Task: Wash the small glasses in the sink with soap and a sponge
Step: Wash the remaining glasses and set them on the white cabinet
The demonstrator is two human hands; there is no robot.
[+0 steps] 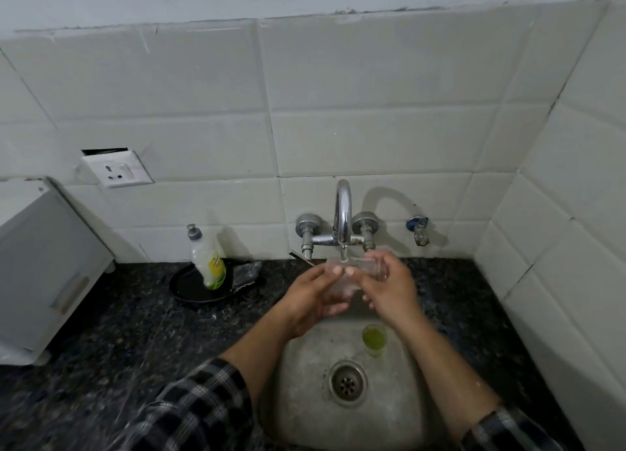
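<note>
Glasses: one in both hands' grip, one in sink.

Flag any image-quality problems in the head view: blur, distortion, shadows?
Head view: wide-angle bends the tile lines and the right wall; the plaid sleeve smears with motion blur; the faucet throws a curved shadow to its right; the clear glass in both hands is faint and hard to outline; light is dim and flat.
</note>
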